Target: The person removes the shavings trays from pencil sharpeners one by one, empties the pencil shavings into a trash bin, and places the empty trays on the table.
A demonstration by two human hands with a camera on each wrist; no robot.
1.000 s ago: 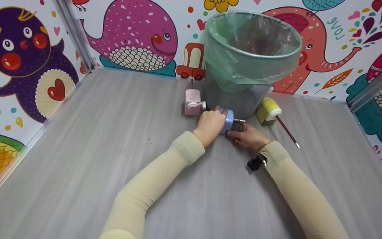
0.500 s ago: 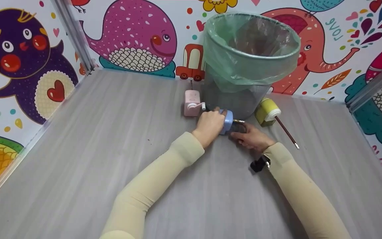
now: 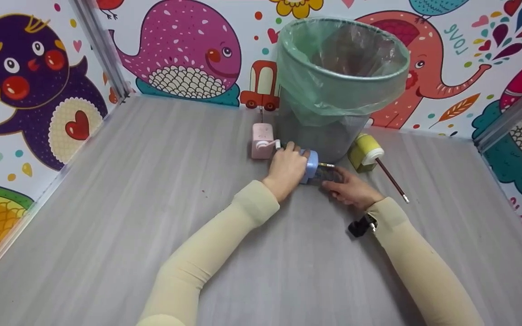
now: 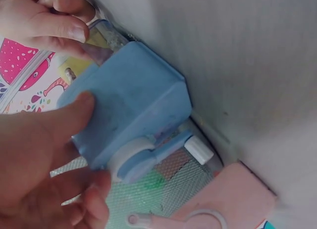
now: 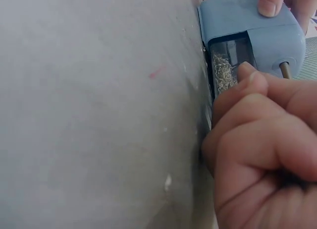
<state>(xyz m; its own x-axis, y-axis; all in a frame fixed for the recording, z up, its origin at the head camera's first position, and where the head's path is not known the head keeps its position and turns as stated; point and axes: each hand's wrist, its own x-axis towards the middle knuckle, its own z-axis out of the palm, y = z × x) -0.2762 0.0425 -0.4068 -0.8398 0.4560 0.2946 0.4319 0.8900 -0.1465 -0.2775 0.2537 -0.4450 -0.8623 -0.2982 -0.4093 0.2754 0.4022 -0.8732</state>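
left hand [image 3: 287, 170] – clamped on blue sharpener [image 3: 311, 165], on surface [image 3: 152, 203] before bin [image 3: 340, 81] | right hand [image 3: 351, 189] – fingers pinching its clear shavings drawer [image 5: 225, 65] | pink sharpener [image 3: 262, 141] just left | yellow sharpener [image 3: 365, 151] right, pencil [image 3: 392, 180] in it

A round mesh bin lined with a green plastic bag [image 3: 340, 77] is set at the back of the grey wood-grain table [image 3: 107, 217]. Before it a blue plastic crank sharpener [image 3: 311, 165] is placed (between the hands), with a pink plastic sharpener [image 3: 262, 141] to its left and a yellow round sharpener [image 3: 365, 151] to its right.
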